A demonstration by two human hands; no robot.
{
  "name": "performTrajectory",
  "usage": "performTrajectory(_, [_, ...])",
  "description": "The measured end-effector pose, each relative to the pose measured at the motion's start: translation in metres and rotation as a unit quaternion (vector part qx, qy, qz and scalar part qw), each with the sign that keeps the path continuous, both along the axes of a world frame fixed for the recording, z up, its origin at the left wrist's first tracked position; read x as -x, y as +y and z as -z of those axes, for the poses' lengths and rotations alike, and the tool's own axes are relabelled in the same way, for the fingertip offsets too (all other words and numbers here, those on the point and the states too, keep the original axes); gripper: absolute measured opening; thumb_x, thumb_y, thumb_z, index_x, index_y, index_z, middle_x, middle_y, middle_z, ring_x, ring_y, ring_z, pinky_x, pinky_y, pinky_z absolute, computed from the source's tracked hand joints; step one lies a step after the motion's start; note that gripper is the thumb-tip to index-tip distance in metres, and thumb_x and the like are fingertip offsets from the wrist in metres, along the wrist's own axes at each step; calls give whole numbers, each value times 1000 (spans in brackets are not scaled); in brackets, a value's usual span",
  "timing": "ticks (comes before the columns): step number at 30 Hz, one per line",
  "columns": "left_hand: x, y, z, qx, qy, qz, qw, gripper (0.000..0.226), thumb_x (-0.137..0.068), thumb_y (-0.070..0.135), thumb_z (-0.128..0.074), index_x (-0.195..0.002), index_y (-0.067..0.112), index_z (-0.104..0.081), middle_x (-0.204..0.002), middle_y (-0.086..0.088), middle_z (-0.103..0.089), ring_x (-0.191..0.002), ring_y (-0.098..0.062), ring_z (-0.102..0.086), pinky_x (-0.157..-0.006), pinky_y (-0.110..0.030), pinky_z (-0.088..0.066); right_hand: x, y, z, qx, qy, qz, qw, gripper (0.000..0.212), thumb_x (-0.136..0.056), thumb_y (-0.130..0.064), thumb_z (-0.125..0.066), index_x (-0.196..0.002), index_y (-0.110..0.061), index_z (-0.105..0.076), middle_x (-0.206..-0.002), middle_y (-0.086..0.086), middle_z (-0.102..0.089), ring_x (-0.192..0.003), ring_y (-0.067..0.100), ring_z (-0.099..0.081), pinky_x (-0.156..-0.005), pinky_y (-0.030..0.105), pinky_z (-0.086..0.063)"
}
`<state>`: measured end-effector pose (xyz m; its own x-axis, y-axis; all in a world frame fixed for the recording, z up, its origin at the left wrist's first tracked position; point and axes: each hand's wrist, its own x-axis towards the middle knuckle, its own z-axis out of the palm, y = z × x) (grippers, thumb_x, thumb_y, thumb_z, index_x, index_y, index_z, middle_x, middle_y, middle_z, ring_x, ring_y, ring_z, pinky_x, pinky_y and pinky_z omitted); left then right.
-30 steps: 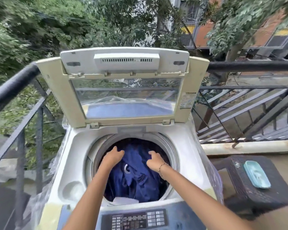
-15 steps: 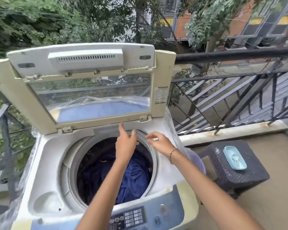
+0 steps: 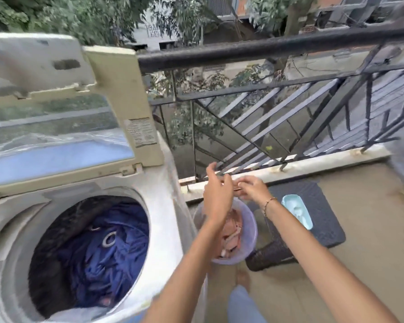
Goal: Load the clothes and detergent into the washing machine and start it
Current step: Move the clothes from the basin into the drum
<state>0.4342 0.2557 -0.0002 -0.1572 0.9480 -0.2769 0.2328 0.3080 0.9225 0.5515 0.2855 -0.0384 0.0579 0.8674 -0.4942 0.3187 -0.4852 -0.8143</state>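
The top-loading washing machine [image 3: 163,206] stands at the left with its lid [image 3: 117,94] raised. Dark blue clothes [image 3: 103,250] fill its drum. To its right on the floor is a lavender bucket [image 3: 251,231] with pinkish clothes [image 3: 231,234] inside. Both hands hover above that bucket. My left hand [image 3: 217,197] has loose fingers pointing up. My right hand [image 3: 251,188], with a bracelet at the wrist, is loosely curled and its fingertips meet those of the left; motion blur hides any small thing between them. A teal tub of white detergent powder [image 3: 296,212] sits on a dark wicker stool [image 3: 320,210].
A black metal railing [image 3: 266,50] runs behind the machine and along the balcony's concrete edge [image 3: 313,163]. Tan floor [image 3: 371,252] spreads to the right of the stool. My foot and a light blue trouser leg [image 3: 243,301] show below the bucket.
Both hands have left the drum and the blue clothes and swung right, over the bucket. The view has turned right, so the machine now sits at the left.
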Motion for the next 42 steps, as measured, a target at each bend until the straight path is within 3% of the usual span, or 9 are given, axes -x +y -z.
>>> performTrajectory(8, [-78,23,150,202,38,-40,978,21,-88,20,-42,-105,29,-50,-95,-9,-68,-87,-33,-65,-80,-40,-52,-74,32,133,161,-23,-15,987,24,-94,1,-39,-88,-6,-61,-68,1,-56,-47,6,-51,-38,8,-39])
performTrajectory(16, [-73,17,326,349,67,-47,934,26,-84,14,-56,-111,13,-59,-110,-18,-67,-106,-34,-62,-87,-36,-48,-94,32,324,274,-67,-65,957,29,-90,-6,-42,-73,-23,-58,-77,10,-60,-67,23,-59,-69,36,-53])
performTrajectory(19, [-64,11,392,377,51,-60,923,20,-74,26,-58,-91,20,-51,-100,-21,-67,-97,-36,-65,-87,-50,-51,-91,27,371,285,-99,-115,947,28,-88,-3,-42,-80,-21,-63,-91,6,-57,-90,28,-60,-72,17,-52])
performTrajectory(23, [-58,4,463,411,46,-45,910,52,-66,37,-47,-111,11,-50,-108,-22,-64,-100,-41,-62,-84,-57,-50,-82,28,432,296,-99,-188,931,32,-79,6,-53,-108,2,-66,-111,16,-65,-105,29,-59,-54,6,-40])
performTrajectory(26, [-50,-2,512,425,56,-31,903,50,-62,36,-43,-105,12,-50,-103,-19,-62,-99,-40,-61,-84,-54,-50,-67,27,476,307,-138,-253,907,64,-65,-22,-59,-124,2,-53,-134,19,-47,-121,30,-49,-92,23,-42])
performTrajectory(33, [-46,0,537,428,20,-111,897,24,-85,6,-51,-107,15,-47,-99,-12,-61,-98,-31,-60,-92,-48,-48,-43,26,554,216,-239,-396,860,97,-76,-10,-70,-149,-27,-8,-156,12,17,-138,40,-28,-105,42,-37])
performTrajectory(37, [-57,-23,543,431,-49,-181,883,41,-87,5,-48,-124,21,-39,-88,1,-60,-83,-25,-63,-88,-45,-52,-34,30,563,341,-169,-328,865,83,-80,-9,-66,-147,-14,-17,-147,18,-35,-115,31,-54,-89,41,-49])
performTrajectory(39, [-57,-33,542,432,-66,-201,877,41,-89,7,-45,-126,23,-39,-93,0,-62,-81,-23,-64,-89,-44,-52,-34,32,557,301,-177,-327,878,77,-72,-17,-74,-137,-16,-33,-120,14,-60,-89,27,-60,-74,38,-52])
performTrajectory(42, [-50,-33,533,428,-26,-215,877,31,-93,25,-47,-123,18,-49,-117,-10,-62,-105,-31,-61,-96,-48,-48,-31,27,527,180,-214,-412,867,37,-78,-22,-68,-114,-13,-60,-110,13,-66,-98,30,-61,-78,33,-46])
